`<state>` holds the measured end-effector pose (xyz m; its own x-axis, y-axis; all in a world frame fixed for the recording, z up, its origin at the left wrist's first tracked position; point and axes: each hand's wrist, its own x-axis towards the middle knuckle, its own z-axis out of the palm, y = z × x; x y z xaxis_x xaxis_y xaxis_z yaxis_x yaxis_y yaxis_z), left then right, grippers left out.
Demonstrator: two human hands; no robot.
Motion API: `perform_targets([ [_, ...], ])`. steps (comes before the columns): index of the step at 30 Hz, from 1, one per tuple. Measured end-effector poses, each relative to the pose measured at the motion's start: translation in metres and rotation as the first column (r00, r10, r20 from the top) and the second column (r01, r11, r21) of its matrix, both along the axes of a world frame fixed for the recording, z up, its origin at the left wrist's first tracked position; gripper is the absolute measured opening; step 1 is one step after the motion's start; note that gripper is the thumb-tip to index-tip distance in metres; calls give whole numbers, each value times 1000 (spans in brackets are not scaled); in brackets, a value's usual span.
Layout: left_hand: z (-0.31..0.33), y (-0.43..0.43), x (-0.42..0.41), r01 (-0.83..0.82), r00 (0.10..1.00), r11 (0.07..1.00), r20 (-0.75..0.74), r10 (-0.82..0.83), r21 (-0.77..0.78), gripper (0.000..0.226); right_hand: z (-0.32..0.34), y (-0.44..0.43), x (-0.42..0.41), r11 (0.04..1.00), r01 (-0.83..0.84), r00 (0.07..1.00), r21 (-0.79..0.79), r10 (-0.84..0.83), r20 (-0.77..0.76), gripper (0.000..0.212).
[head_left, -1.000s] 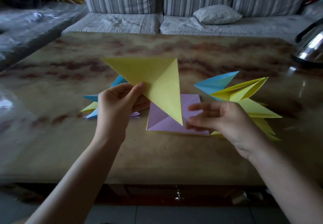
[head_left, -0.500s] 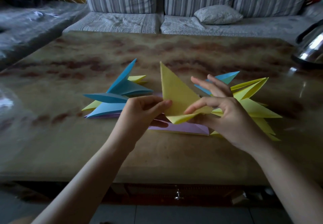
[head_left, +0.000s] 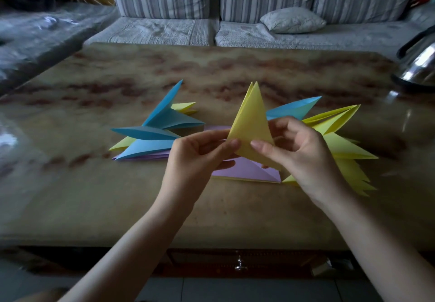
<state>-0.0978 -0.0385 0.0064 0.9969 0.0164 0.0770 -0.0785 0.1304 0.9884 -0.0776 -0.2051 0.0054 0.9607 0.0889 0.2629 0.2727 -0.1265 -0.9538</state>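
Both hands — left hand (head_left: 200, 151) and right hand (head_left: 299, 153) — pinch the yellow paper (head_left: 253, 128), folded to a narrow point — finished pieces (head_left: 160, 132) lie behind, purple sheet (head_left: 244, 170) unfolded.

Low table (head_left: 211, 210), glossy top, tan with reddish-brown veining. Left of centre: heap of folded paper points (head_left: 150, 134), blue on top, yellow and purple beneath, some tips raised off the surface. Centre, toward near edge: flat purple sheet (head_left: 244, 170), creased, thin yellow edge showing underneath. Just beside it, right: second heap (head_left: 348, 148), mostly yellow points, one blue at back. Far right edge: steel kettle (head_left: 419, 66), partly out of frame.
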Motion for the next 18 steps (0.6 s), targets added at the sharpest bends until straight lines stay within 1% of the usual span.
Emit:
perform_targets([
  [2, 0, 1, 0, 3, 1000, 1000, 6, -3, 8, 17, -1, 0, 0, 998, 17, 999, 62, -14, -50, 35],
  [4, 1, 1, 0, 19, 1000, 1000, 9, -19, 18, 17, 1, 0, 0, 993, 26, 995, 114, -15, -97, 38],
  [7, 1, 2, 1, 16, 1000, 999, 15, -17, 31, 17, 3, 0, -1, 995, 12, 992, 104, 1, -124, 25],
  [9, 0, 2, 1, 8, 1000, 1000, 23, -8, 23, 18, 4, 0, -3, 996, 12, 991, 93, 1, -137, 23],
  [14, -3, -1, -1, -6, 1000, 992, -29, 2, -126, 26, 3, 2, -5, 992, -21, 981, 128, 44, -187, 13],
  [16, -3, -2, -2, -4, 999, 991, -33, 0, -137, 25, 3, 3, -5, 991, -42, 981, 125, 64, -183, 19],
  [18, -2, -2, -2, -3, 1000, 996, -8, 3, -91, 18, 9, 1, -4, 989, -31, 986, 147, 55, -159, 34],
])
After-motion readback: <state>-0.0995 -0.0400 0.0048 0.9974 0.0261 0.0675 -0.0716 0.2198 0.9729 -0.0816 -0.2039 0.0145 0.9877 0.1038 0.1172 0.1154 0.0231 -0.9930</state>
